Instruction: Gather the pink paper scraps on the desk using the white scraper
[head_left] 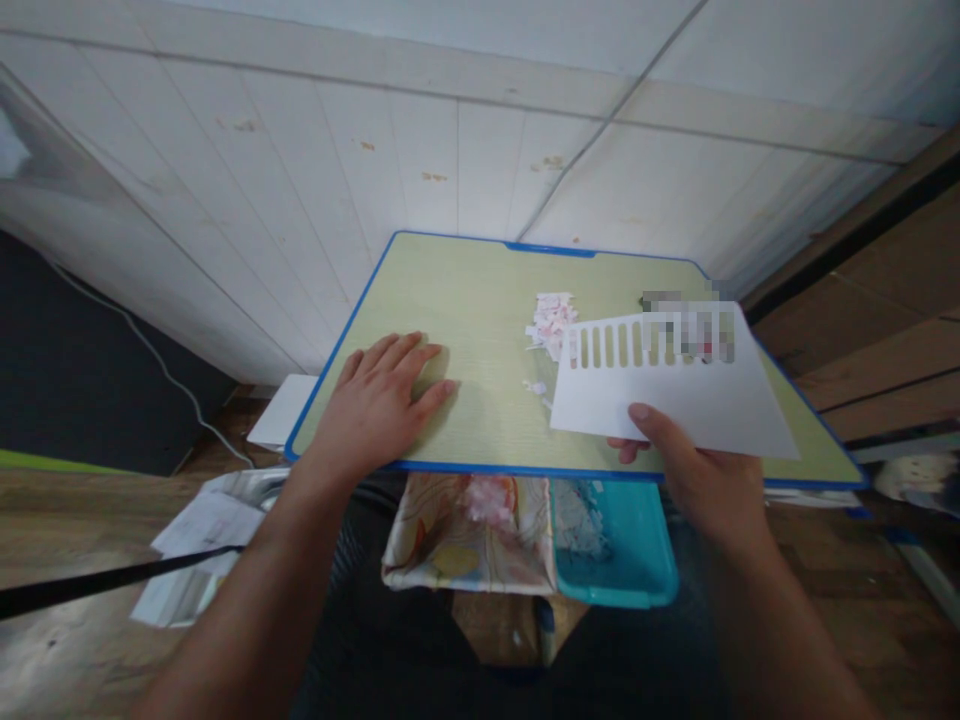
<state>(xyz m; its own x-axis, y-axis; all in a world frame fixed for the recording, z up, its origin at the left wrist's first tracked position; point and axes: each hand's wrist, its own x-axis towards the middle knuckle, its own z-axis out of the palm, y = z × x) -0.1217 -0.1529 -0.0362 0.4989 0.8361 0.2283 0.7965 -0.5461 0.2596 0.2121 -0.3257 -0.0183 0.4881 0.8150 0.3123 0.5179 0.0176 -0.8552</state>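
My left hand (382, 400) lies flat on the left part of the pale yellow-green tabletop (465, 300), fingers spread and nothing in them. On the right, my right hand (690, 460) grips a white card (667, 400) by its near edge, thumb on top and fingers underneath. A row of several long slots is cut along the card's far side. Just left of the card, partly covered by it, sits a small heap of pale pink and white paper scraps (553, 318). A few loose bits (535, 387) lie nearer to me.
Below the table's blue front edge are a fabric-lined container (472, 580) with pinkish material and a teal plastic bin (637, 560) with whitish bits. A white panelled wall (420, 150) stands behind the table. Papers (206, 525) lie low at the left; a blurred patch hides something behind the card.
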